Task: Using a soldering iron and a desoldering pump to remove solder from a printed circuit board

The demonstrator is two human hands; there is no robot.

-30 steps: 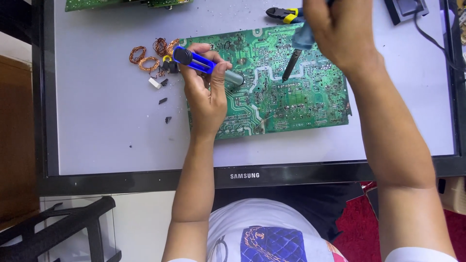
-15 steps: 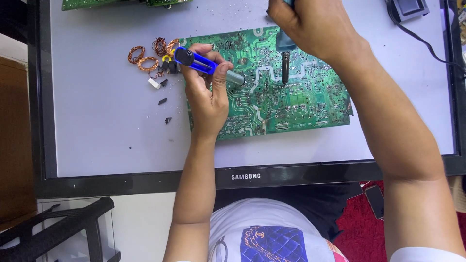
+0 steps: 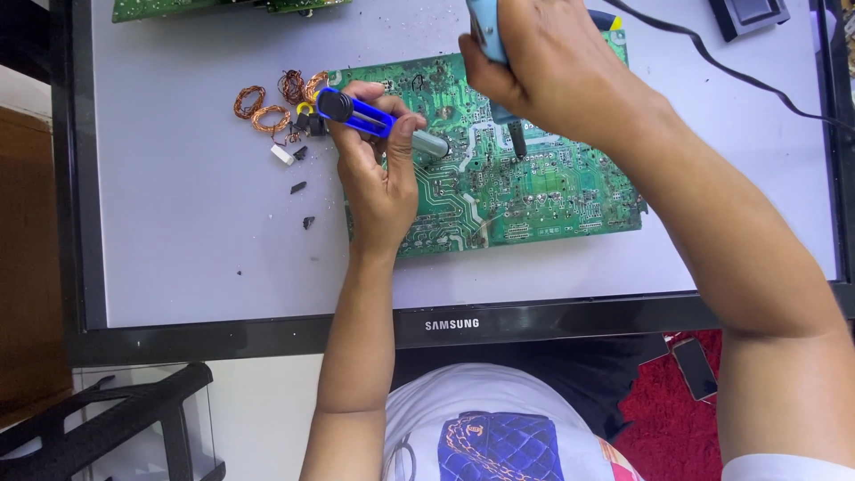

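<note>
Left hand [image 3: 378,183]: fingers clamped on blue desoldering pump [image 3: 374,120], nozzle low over the board
Right hand [image 3: 552,67]: fingers wrapped tight on soldering iron [image 3: 509,107], tip down on a joint
Circuit board [image 3: 534,191]: flat, solder side up, on grey panel [image 3: 178,240]
Copper coils [image 3: 267,102]: just left of board
Advice: keep nozzle beside the tip, hold heat only until the joint looks molten, steady both wrists
</note>
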